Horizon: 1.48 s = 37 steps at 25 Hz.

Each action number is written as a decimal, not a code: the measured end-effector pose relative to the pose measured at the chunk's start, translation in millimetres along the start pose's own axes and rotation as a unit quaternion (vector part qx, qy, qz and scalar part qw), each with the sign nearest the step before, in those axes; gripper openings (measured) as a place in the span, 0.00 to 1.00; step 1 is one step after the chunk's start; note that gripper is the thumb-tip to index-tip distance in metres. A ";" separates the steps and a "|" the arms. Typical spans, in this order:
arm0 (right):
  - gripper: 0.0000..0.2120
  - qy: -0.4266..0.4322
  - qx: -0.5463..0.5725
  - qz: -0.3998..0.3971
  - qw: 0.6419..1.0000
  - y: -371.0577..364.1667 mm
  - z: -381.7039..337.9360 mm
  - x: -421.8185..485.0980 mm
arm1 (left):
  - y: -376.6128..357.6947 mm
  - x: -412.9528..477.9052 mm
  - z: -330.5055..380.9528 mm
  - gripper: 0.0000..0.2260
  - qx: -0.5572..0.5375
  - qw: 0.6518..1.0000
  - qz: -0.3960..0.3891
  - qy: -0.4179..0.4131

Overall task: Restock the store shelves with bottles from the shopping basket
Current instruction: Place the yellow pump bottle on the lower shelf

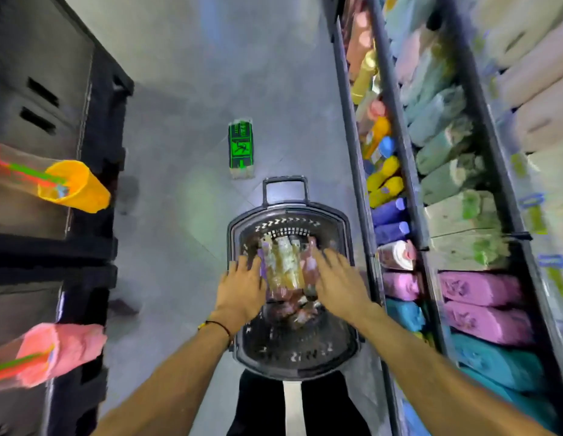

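A dark plastic shopping basket (343,347) stands on the floor in front of my legs, its handle pointing away from me. Inside lie several bottles. A cluster of them (285,262), yellowish, purple and pinkish, sits between my two hands. My left hand (241,286) presses against the left side of that cluster, fingers spread. My right hand (338,280) is flat against its right side. Motion blur hides the exact grip. More bottles (292,309) lie lower in the basket.
Store shelves (403,171) run along the right, packed with colourful bottles and soft packs. Dark racks (94,152) on the left hold an orange cup-like item (82,187) and a pink one (63,347). A green wet-floor sign (241,149) stands on the grey floor beyond the basket.
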State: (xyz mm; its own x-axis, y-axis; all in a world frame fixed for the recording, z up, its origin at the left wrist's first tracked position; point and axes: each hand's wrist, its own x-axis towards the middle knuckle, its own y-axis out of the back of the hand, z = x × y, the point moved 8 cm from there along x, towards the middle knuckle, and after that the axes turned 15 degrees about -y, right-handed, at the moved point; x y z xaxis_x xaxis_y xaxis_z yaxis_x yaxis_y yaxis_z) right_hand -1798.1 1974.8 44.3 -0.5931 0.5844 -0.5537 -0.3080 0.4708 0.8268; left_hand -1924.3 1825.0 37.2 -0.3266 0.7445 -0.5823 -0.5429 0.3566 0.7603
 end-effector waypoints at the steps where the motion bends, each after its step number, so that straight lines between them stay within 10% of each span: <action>1: 0.35 -0.006 0.000 -0.006 1.000 -24.8 4.6 22.6 | -24.4 26.6 -11.8 0.26 -0.010 1.000 0.000 0.001; 13: 0.37 -0.099 0.059 -0.097 0.989 -268.4 2.4 176.7 | -202.7 177.9 -92.1 0.23 -0.096 0.995 -0.002 0.017; 27: 0.44 -0.177 0.171 -0.065 0.967 -329.5 -7.4 210.3 | -209.4 186.0 -93.4 0.19 -0.112 0.993 0.036 -0.006; 37: 0.36 -0.269 0.308 -0.015 0.912 -303.2 66.6 172.4 | -277.7 257.5 -91.2 0.48 -0.185 0.959 0.035 0.213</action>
State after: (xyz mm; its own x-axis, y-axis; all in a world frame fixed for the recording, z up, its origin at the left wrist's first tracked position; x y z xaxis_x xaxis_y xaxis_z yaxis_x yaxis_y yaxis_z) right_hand -1757.5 1976.8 -308.5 -0.0884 0.7267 -0.6813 0.2566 0.6775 0.6893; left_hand -1928.2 1866.2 -350.1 -0.6164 0.4325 -0.6580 -0.7194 0.0305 0.6939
